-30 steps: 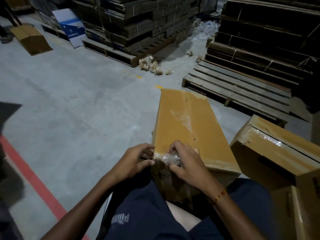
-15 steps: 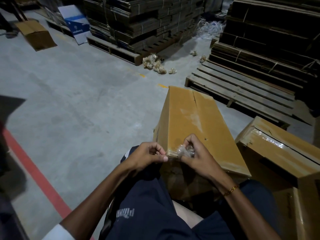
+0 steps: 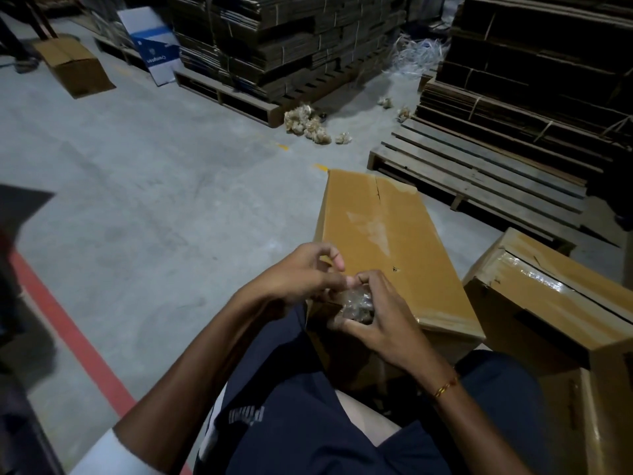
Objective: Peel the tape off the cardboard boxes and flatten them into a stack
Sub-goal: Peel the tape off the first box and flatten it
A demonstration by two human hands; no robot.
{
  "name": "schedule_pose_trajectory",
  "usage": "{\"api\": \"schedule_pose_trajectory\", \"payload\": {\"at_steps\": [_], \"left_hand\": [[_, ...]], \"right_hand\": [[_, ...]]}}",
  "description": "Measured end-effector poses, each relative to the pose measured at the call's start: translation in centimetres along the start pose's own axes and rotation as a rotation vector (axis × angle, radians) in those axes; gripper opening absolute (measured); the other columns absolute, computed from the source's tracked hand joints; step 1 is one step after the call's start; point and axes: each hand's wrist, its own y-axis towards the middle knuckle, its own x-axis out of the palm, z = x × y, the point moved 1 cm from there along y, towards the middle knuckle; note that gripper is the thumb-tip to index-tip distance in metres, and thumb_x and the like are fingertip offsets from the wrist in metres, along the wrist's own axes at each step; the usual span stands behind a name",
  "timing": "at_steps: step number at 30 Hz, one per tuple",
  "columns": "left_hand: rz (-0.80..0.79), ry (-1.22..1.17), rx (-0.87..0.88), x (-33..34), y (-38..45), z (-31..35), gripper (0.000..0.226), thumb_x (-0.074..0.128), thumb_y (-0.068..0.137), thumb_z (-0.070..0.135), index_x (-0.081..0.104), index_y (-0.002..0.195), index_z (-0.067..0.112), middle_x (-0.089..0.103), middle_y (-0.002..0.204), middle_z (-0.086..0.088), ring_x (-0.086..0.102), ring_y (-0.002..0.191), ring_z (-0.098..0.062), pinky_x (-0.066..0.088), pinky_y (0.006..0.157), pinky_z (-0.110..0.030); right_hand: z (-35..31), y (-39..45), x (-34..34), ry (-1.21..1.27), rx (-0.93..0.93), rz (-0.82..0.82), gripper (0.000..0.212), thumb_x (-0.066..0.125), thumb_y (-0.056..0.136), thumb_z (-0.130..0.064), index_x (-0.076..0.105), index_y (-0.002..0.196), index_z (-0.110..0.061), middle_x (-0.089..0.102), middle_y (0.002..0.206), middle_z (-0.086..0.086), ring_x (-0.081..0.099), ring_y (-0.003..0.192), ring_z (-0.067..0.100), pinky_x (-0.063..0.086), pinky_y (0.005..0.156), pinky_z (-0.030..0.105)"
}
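A long brown cardboard box (image 3: 383, 234) leans between my knees, its top face bare with a pale strip mark where tape lay. My right hand (image 3: 383, 320) curls round a crumpled wad of clear tape (image 3: 358, 303) at the box's near edge. My left hand (image 3: 301, 275) is just left of it, fingertips pinching at the same wad beside the box's near left corner. A second box (image 3: 555, 303) stands at my right, with clear tape still shining along its top seam.
Tall stacks of flattened cardboard (image 3: 294, 39) sit on pallets at the back, and more stacks (image 3: 534, 80) at the right. A bare wooden pallet (image 3: 479, 173) lies behind the box. Balls of peeled tape (image 3: 308, 123) litter the grey floor. A small box (image 3: 75, 66) stands far left.
My left hand has risen from the box's near corner and moved right to meet the tape wad. My right hand has closed further round the wad.
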Motion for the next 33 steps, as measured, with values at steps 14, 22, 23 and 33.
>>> {"api": "schedule_pose_trajectory", "payload": {"at_steps": [14, 22, 23, 33], "left_hand": [[-0.131, 1.621, 0.273, 3.7, 3.5, -6.2, 0.075, 0.035, 0.098, 0.065, 0.008, 0.16, 0.032, 0.006, 0.169, -0.001, 0.005, 0.155, -0.027, 0.013, 0.123, -0.052], [-0.021, 1.546, 0.311, -0.3, 6.0, -9.2, 0.065, 0.039, 0.103, 0.053, 0.006, 0.158, 0.043, 0.007, 0.169, 0.007, 0.007, 0.155, -0.022, 0.033, 0.117, -0.048], [-0.016, 1.524, 0.303, -0.8, 6.1, -9.4, 0.065, 0.04, 0.103, 0.051, 0.007, 0.158, 0.042, 0.008, 0.169, 0.007, 0.008, 0.155, -0.022, 0.035, 0.116, -0.045], [0.105, 1.399, 0.326, -2.1, 6.1, -10.8, 0.061, 0.052, 0.101, 0.043, 0.025, 0.156, 0.042, 0.025, 0.165, 0.006, 0.022, 0.153, -0.023, 0.056, 0.093, -0.044]], "right_hand": [[1.2, -0.9, -4.3, 1.073, 0.42, 0.536, 0.016, 0.051, 0.104, -0.026, 0.051, 0.111, -0.012, 0.065, 0.085, 0.006, 0.06, 0.063, 0.017, 0.049, 0.063, 0.035], [5.3, -4.4, -12.1, -0.32, 0.168, 0.368, 0.034, 0.066, 0.089, -0.05, 0.045, 0.097, -0.024, 0.048, 0.092, -0.006, 0.047, 0.074, 0.005, 0.035, 0.057, 0.021], [6.6, -5.2, -13.6, -0.442, 0.196, 0.325, 0.041, 0.066, 0.084, -0.056, 0.043, 0.099, -0.026, 0.046, 0.095, -0.007, 0.044, 0.075, 0.005, 0.032, 0.058, 0.019], [13.0, -7.2, -9.4, -0.551, 0.49, 0.084, 0.012, 0.053, 0.101, -0.04, 0.053, 0.097, -0.028, 0.059, 0.098, -0.005, 0.048, 0.101, 0.02, 0.047, 0.076, 0.035]]}}
